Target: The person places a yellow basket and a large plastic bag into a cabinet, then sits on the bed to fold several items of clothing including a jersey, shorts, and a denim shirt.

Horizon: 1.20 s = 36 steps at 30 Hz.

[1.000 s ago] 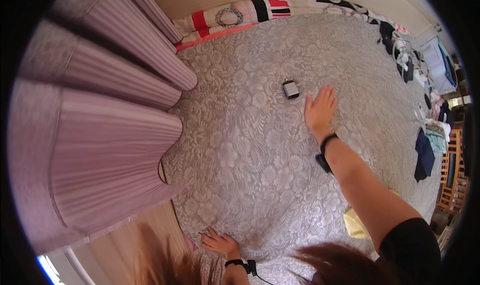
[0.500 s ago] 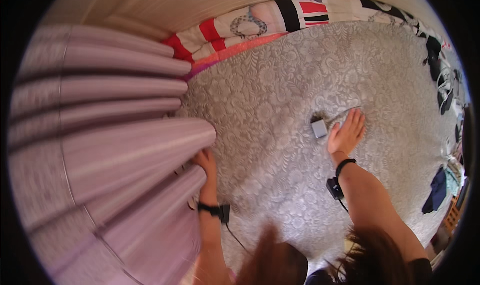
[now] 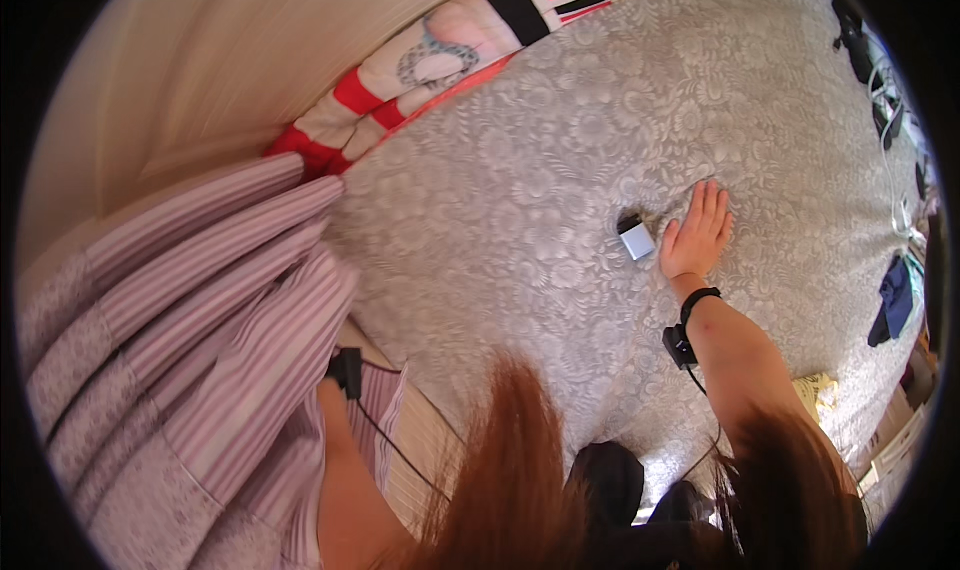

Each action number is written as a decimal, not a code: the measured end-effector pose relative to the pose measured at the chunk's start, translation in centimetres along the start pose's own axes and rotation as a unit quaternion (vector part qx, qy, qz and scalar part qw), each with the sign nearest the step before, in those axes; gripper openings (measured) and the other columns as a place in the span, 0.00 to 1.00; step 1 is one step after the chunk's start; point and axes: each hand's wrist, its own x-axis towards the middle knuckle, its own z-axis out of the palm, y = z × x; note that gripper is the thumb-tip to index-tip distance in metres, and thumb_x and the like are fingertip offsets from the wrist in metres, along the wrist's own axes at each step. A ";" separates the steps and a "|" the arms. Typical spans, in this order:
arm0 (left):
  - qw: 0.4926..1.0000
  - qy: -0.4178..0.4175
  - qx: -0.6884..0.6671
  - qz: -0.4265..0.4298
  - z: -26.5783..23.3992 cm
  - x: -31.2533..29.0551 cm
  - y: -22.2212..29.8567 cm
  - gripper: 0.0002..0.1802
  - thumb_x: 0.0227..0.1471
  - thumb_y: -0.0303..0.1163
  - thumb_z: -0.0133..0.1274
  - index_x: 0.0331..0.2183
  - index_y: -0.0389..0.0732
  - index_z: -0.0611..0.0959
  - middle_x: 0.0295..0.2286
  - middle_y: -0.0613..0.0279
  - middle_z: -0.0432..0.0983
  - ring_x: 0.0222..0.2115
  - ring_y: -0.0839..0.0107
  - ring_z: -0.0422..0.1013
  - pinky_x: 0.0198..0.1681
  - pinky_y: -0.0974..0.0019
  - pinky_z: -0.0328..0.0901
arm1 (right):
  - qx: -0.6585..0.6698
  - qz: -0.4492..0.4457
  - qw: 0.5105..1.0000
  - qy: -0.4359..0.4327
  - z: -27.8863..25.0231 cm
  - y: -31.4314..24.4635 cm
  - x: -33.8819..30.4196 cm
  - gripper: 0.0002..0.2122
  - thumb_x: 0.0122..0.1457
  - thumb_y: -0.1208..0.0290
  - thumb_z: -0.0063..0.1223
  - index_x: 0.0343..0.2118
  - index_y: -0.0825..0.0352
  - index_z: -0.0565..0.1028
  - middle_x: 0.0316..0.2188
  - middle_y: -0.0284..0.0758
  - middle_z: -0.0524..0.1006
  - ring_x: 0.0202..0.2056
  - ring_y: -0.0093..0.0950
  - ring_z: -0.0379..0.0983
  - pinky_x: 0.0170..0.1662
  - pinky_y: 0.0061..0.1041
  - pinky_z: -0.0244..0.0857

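Note:
A lilac and white striped curtain (image 3: 250, 370) hangs in gathered folds at the left. My left forearm (image 3: 350, 480) reaches up beside it, and the hand is hidden behind the cloth, so I cannot see its fingers or grip. My right hand (image 3: 700, 235) lies flat on the grey bedspread (image 3: 500, 240) with a floral relief pattern, fingers stretched out, holding nothing. Just left of that hand, apart from it, rests a small pale-grey and black box-shaped device (image 3: 636, 240).
A rolled white, red and black patterned bedding piece (image 3: 440, 55) lies along the far edge by the pale wall (image 3: 180, 80). Cables (image 3: 885, 130) and dark items line the right side, near a dark blue cloth (image 3: 893, 300). My hair hangs across the lower middle.
My left hand has moved left and down, going behind the curtain, which has swung left and away from the bed. My right hand stays flat on the bedspread. The view has turned.

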 end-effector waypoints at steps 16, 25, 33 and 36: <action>0.964 0.045 -0.109 0.237 13.3 16.4 27.6 0.36 0.73 0.39 0.57 0.76 0.40 0.71 0.77 0.32 0.56 0.79 0.29 0.46 0.80 0.22 0.40 | 0.097 0.058 0.991 -0.075 2.4 1.0 -1.5 0.46 0.58 0.62 0.61 0.83 0.62 0.63 0.85 0.45 0.59 0.86 0.51 0.46 0.86 0.60 0.37; 0.871 0.097 -0.225 0.426 13.2 10.3 49.2 0.35 0.75 0.38 0.58 0.76 0.41 0.72 0.79 0.34 0.54 0.81 0.32 0.43 0.81 0.23 0.38 | 0.158 0.039 0.985 -0.049 2.4 0.7 -2.4 0.44 0.68 0.57 0.57 0.86 0.62 0.55 0.88 0.43 0.49 0.88 0.49 0.39 0.86 0.57 0.39; 0.826 -0.090 -0.182 0.526 12.5 -0.1 71.2 0.43 0.72 0.42 0.63 0.80 0.46 0.67 0.82 0.37 0.46 0.83 0.33 0.35 0.80 0.19 0.34 | 0.207 -0.019 0.971 -0.122 1.1 5.3 -3.6 0.40 0.67 0.57 0.57 0.82 0.60 0.63 0.85 0.42 0.59 0.84 0.46 0.51 0.84 0.53 0.45; 0.879 -0.186 -0.065 0.434 14.5 -2.3 83.0 0.66 0.60 0.55 0.76 0.85 0.54 0.54 0.85 0.38 0.30 0.84 0.31 0.24 0.76 0.07 0.31 | 0.309 -0.182 0.910 -0.208 -0.3 11.6 -3.9 0.38 0.66 0.58 0.59 0.80 0.59 0.66 0.84 0.41 0.60 0.83 0.46 0.53 0.84 0.53 0.47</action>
